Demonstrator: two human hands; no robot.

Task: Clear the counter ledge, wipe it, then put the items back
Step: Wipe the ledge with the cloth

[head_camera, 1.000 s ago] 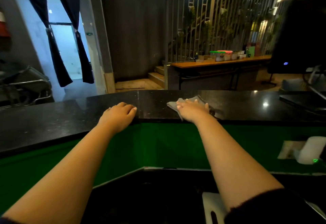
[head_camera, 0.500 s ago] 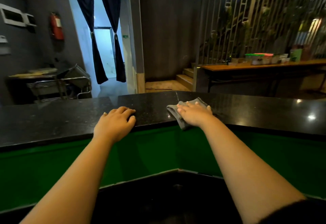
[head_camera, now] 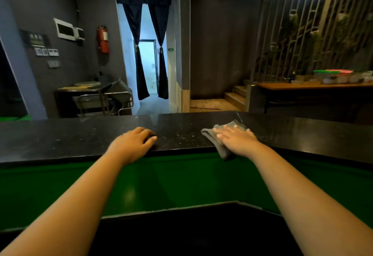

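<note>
We're seeing the cloth lying on the black ledge, right of centre, near the front edge. Its long axis is running from the far right, up by the seam in the stone, toward the near edge, where one end is drooping over the lip onto the green panel below. It's looking grey, soft, folded or bunched thick along its left side, no print we can make out. The right hand is lying flat on top of it, fingers spread and pointing left and away, palm pressing down, not gripping; most of the cloth's middle is sitting hidden under it. The left hand is resting on the bare ledge well apart from the cloth, fingers loosely curled over the front edge, holding nothing. Both forearms are reaching out over the green panel. The ledge is showing glossy and speckled, with faint reflections across it.
</note>
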